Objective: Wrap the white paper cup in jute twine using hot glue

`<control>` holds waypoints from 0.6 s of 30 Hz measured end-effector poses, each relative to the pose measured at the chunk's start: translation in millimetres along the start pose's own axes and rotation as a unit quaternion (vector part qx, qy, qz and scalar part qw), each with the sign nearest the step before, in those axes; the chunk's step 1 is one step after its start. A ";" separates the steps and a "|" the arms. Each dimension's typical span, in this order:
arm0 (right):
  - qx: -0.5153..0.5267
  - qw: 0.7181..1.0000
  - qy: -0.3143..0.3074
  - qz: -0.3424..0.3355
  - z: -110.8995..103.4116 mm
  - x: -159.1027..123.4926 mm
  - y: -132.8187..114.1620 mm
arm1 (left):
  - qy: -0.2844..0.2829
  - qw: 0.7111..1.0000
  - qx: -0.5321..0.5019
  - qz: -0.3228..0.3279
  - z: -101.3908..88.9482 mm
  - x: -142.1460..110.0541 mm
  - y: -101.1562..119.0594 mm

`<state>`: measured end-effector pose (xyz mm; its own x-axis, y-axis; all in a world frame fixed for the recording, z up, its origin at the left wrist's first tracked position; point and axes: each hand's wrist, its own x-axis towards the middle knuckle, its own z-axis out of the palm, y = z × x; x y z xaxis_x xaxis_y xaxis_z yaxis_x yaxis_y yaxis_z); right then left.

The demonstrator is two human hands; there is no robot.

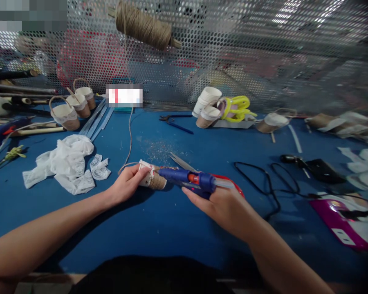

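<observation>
My left hand (pixel 129 182) grips a paper cup (pixel 144 179) lying on its side, its lower part wound with jute twine (pixel 158 181). In my right hand (pixel 225 204) is a blue hot glue gun (pixel 184 178) with a clear glue stick in its back. Its nozzle tip is at the cup, close to my left thumb; I cannot tell whether it touches. A strand of twine runs from the cup up to a large twine spool (pixel 143 27) hanging on the mesh. Scissors (pixel 184 162) lie behind the glue gun, their handles partly hidden by it and my right hand.
White lace (pixel 69 163) lies in a heap at left, with small handled cup baskets (pixel 66 116) behind it. Blue pliers (pixel 178 123), stacked white cups (pixel 205 100) and a yellow coil (pixel 237 108) sit at the back. A black cord (pixel 270 179) and a purple packet (pixel 334 220) lie at right.
</observation>
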<state>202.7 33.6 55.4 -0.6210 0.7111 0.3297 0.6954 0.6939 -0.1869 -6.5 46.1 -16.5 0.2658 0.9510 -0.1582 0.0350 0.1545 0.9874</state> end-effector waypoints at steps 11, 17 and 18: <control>-0.019 0.999 -0.025 0.009 -2.0 -4.1 3.8 | -0.006 1.000 0.014 0.013 -0.5 -1.1 -2.4; 0.049 0.997 -0.019 0.056 3.2 -9.1 3.8 | -0.008 0.999 0.027 0.025 -1.9 -0.3 -6.3; 0.051 0.997 -0.016 0.056 4.1 -10.4 4.3 | -0.009 0.999 0.025 0.027 -1.8 -0.2 -6.2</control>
<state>210.7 29.6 47.4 -0.5529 0.7874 0.2725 0.7225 0.6160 -0.3139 -8.4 45.4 -22.6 0.2862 0.9525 -0.1043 0.0683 0.0883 0.9937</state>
